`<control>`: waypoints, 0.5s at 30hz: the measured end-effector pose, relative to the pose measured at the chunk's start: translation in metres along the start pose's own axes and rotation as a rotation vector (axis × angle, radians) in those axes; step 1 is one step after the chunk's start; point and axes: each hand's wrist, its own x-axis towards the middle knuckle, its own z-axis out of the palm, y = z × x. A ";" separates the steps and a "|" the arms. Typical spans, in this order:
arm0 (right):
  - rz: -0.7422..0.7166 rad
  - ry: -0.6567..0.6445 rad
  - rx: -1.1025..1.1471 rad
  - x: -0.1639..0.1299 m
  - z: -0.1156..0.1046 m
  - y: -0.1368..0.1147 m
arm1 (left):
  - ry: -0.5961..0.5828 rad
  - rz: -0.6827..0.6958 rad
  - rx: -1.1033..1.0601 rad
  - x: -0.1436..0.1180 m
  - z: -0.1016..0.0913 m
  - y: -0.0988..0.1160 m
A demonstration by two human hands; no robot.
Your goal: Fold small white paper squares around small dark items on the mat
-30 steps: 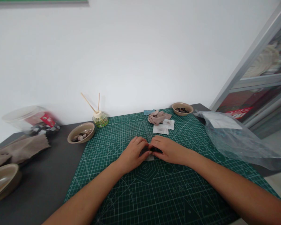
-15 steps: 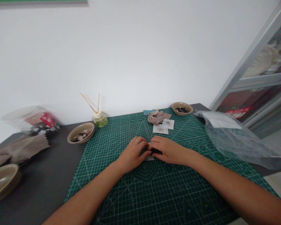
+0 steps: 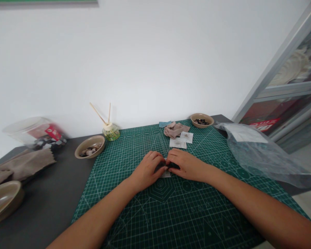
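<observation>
A small dark piece (image 3: pixel 172 166) sits pinched between the fingertips of both hands, on a white slip of paper (image 3: pixel 166 174) lying flat on the green cutting mat (image 3: pixel 171 214). The left hand (image 3: pixel 147 171) curls around it from one side, the right hand (image 3: pixel 187 165) from the other, fingertips meeting over it; what the dark piece is cannot be made out. Just beyond the hands lie two more white paper squares (image 3: pixel 181 140) and a heap of beige fabric strips (image 3: pixel 175 129). Further past them to the right stands a bowl of dark bits (image 3: pixel 202 120). Off to the left are a bowl of pale and dark pieces (image 3: pixel 90 146) and a reed diffuser (image 3: pixel 110 131). A crumpled clear plastic bag (image 3: pixel 259 152) lies well to the right.
</observation>
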 end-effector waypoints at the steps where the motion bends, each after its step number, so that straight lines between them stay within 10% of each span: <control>1: -0.012 -0.008 0.015 0.000 0.000 0.000 | 0.000 -0.001 0.001 0.000 0.000 0.000; 15: -0.021 -0.003 0.020 -0.001 0.001 0.002 | 0.003 -0.003 -0.004 0.000 0.001 -0.001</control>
